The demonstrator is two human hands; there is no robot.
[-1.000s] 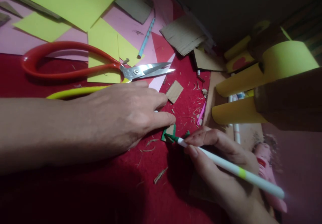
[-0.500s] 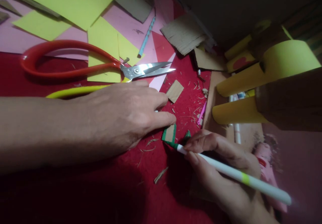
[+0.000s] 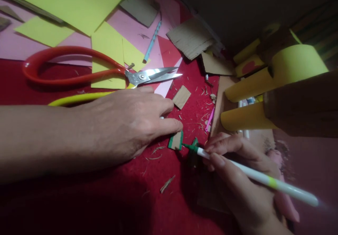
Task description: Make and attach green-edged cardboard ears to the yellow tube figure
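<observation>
My right hand (image 3: 240,168) pinches a white felt-tip pen (image 3: 250,174) with a green tip. The tip is close to the right edge of a small cardboard piece (image 3: 175,140) edged in green. My left hand (image 3: 139,119) lies palm down on the red cloth, fingers stretched, its index fingertip on the upper end of that piece. Something small and white shows between its fingers; I cannot tell what. A plain cardboard piece (image 3: 181,97) lies above the fingertips. Large scissors (image 3: 142,76) with red and yellow handles rest behind the left hand, blades apart.
Yellow paper (image 3: 105,57) and pink paper (image 3: 118,20) cover the back left. A blue pencil (image 3: 152,41) and cardboard scraps (image 3: 190,38) lie behind. Yellow paper rolls (image 3: 248,117) stand out at the right. Shavings litter the red cloth (image 3: 195,105).
My right hand has drawn the pen to the right, from the green-edged piece's lower left corner to beside its right edge. My left hand stays on the piece.
</observation>
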